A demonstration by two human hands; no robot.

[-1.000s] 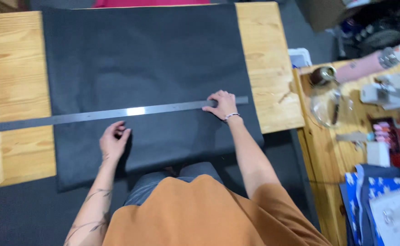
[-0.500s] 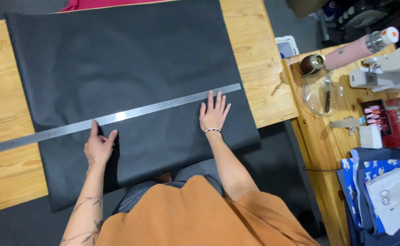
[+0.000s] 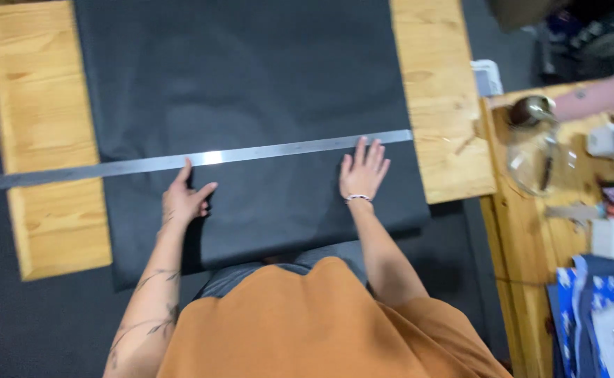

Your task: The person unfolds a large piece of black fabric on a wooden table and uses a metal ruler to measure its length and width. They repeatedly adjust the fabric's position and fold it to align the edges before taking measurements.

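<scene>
Wooden table: a pale pine tabletop [image 3: 34, 140] fills the upper left and centre of the frame, its bare boards showing at the left and again to the right of the cloth.
Ruler: a long, thin steel straightedge [image 3: 181, 162] lies flat from the left edge to right of centre, rising slightly toward the right; its left part crosses bare wood and overhangs the table, the rest lies on the fabric.
Fabric: a large sheet of dark charcoal cloth [image 3: 251, 77] is spread smooth over the middle of the table, its near edge hanging over the front.
Left hand: the left hand [image 3: 184, 199] rests on the cloth just below the ruler, fingers loosely spread, forefinger reaching up to the steel edge; it grips nothing.
Right hand: the right hand [image 3: 361, 171] lies flat and open, palm down on the cloth, fingertips touching the ruler near its right end; it holds nothing.
Side bench: at the right of the frame, a second wooden surface [image 3: 524, 231] carries blurred clutter, including a clear glass jar [image 3: 534, 157].
Progress: judging by the layout, the cloth is laid out and the ruler set across it; no drawn line or cut is visible, and no marking tool is in either hand.
</scene>
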